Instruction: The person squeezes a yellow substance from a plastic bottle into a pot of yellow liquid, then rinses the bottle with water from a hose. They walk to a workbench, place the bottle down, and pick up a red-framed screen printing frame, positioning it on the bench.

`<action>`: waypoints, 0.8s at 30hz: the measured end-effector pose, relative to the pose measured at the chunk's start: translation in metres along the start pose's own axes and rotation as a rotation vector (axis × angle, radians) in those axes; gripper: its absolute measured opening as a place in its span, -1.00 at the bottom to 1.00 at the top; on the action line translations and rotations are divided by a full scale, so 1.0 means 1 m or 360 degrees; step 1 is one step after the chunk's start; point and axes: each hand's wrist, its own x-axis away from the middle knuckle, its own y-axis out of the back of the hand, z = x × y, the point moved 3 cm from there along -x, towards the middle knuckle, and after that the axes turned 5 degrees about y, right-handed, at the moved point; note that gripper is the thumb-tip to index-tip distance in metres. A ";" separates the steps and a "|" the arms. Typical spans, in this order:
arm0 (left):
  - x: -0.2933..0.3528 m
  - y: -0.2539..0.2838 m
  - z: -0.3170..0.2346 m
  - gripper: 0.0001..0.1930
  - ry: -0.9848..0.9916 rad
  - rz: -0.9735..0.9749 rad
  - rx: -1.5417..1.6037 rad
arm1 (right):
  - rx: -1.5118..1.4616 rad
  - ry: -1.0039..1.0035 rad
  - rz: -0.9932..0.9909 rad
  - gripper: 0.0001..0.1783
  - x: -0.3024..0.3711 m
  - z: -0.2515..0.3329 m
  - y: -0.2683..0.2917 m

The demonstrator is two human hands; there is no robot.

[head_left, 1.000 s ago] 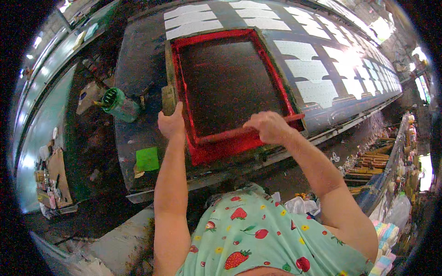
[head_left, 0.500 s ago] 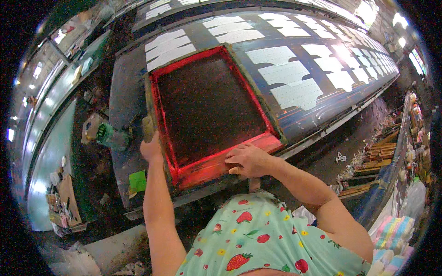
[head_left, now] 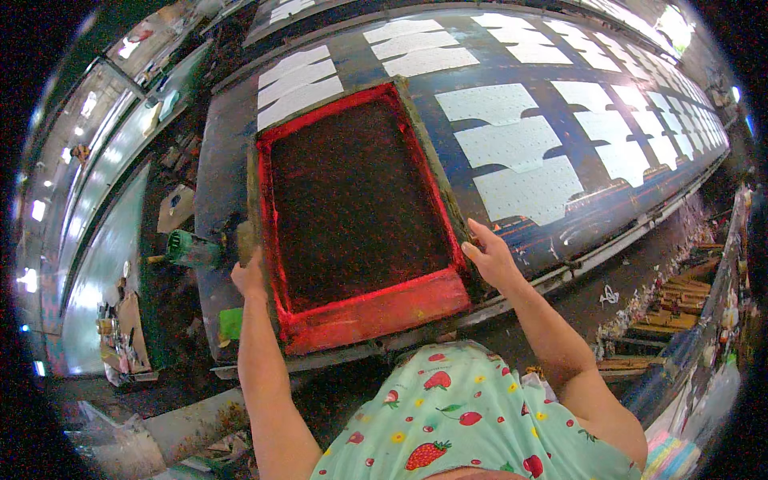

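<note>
fingers [head_left: 474,240] of the right hand [head_left: 490,260] curl together over the right rail of a red-stained printing screen frame [head_left: 352,216], thumb tucked beneath, clamped on the wood. on the opposite side the left hand [head_left: 250,276] closes on the frame's left rail near its lower corner; its fingers are hidden behind the edge, so how tightly they grip cannot be told. the frame lies flat on the long dark desk [head_left: 224,160], its mesh dark with ink and its near border wet red, sitting just beside a row of white fabric pieces [head_left: 512,144] laid out to the right, with more white pieces [head_left: 300,84] above it. both bare forearms reach forward from the lower edge, elbows bent and spread, wrists level with the frame. judged from this two-sided hold, the step in hand looks like positioning or lifting the screen; a next move would call for an even raise on both rails so the mesh stays level and the wet border does not smear. a green-capped container [head_left: 192,250] lies just left of the left hand, and a small green square [head_left: 230,323] sits near the desk's front edge.
</note>
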 end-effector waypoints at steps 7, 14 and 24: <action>0.004 0.000 -0.002 -0.46 0.0203 0.0058 0.0219 | 0.0355 0.0232 -0.0064 -0.44 0.001 0.022 -0.016; 0.002 0.002 -0.001 -0.40 0.0211 0.0089 0.0221 | 0.0404 0.0115 -0.0179 -0.57 -0.002 0.042 -0.028; -0.015 0.007 0.001 -0.40 0.0392 0.0057 0.0434 | 0.0485 0.0286 -0.0316 -0.60 0.006 0.081 -0.010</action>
